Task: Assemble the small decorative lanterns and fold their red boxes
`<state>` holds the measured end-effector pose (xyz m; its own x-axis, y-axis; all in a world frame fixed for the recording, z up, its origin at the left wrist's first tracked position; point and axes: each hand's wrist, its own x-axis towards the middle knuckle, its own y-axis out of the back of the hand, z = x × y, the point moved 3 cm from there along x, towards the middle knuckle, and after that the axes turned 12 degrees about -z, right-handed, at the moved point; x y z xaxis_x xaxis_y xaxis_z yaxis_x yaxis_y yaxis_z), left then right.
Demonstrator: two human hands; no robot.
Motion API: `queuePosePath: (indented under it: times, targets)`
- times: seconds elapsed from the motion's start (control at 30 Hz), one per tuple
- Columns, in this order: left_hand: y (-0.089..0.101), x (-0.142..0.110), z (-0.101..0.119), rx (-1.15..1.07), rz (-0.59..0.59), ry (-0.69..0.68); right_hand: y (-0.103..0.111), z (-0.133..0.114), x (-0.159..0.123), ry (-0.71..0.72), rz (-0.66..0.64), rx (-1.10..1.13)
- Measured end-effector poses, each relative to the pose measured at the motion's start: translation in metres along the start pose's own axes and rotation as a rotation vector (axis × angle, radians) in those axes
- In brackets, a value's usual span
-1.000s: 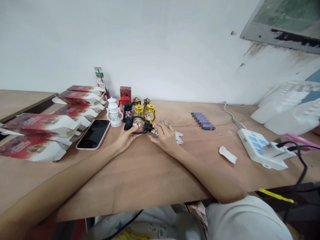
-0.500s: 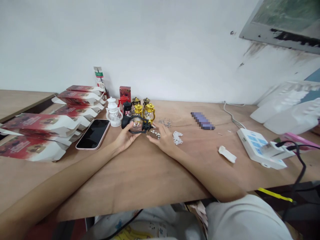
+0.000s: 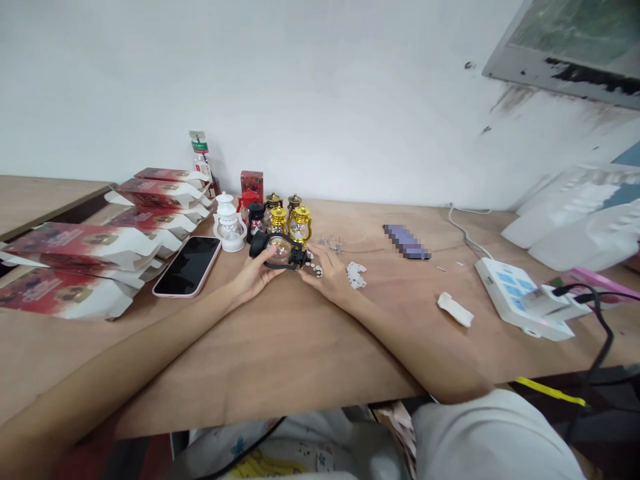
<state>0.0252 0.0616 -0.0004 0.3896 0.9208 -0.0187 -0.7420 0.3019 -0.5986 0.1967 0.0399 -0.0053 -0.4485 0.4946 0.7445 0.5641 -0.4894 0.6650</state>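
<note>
A small black lantern [image 3: 299, 256] with a clear globe lies tipped on its side in my left hand [image 3: 254, 275], whose thumb rests against the globe. At the lantern's right end is my right hand [image 3: 327, 275], its thumb and fingertips closed around that end. Just behind stand several small lanterns: a white lantern [image 3: 231, 233], a red lantern [image 3: 249, 199], a black standing lantern [image 3: 256, 215], gold lanterns [image 3: 301, 223] and dark bronze ones [image 3: 295, 203]. Small round pieces [image 3: 316, 268] lie partly hidden by my right hand.
Red-and-white boxes [image 3: 75, 243] and a phone [image 3: 189, 267] lie on the left. Thin metal pieces [image 3: 333, 244] and white plastic bits [image 3: 356, 274] lie beyond and beside my right hand. Rightward are a pixelated purple object [image 3: 407, 242], a white piece [image 3: 455, 309] and a power strip [image 3: 515, 293].
The black lantern and both hands have shifted slightly to the right. My left hand still holds the lantern on its side.
</note>
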Motion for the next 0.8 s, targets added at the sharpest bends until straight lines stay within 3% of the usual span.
queuePosePath:
  times: [0.3, 0.8]
  targets:
    - [0.0011, -0.0002, 0.0003, 0.001, 0.0, 0.003, -0.0017, 0.0001, 0.0002, -0.024, -0.032, 0.091]
    - [-0.0001, -0.0023, -0.0003, 0.067, -0.155, 0.037, 0.0037, 0.0026, 0.0008, -0.029, -0.048, 0.064]
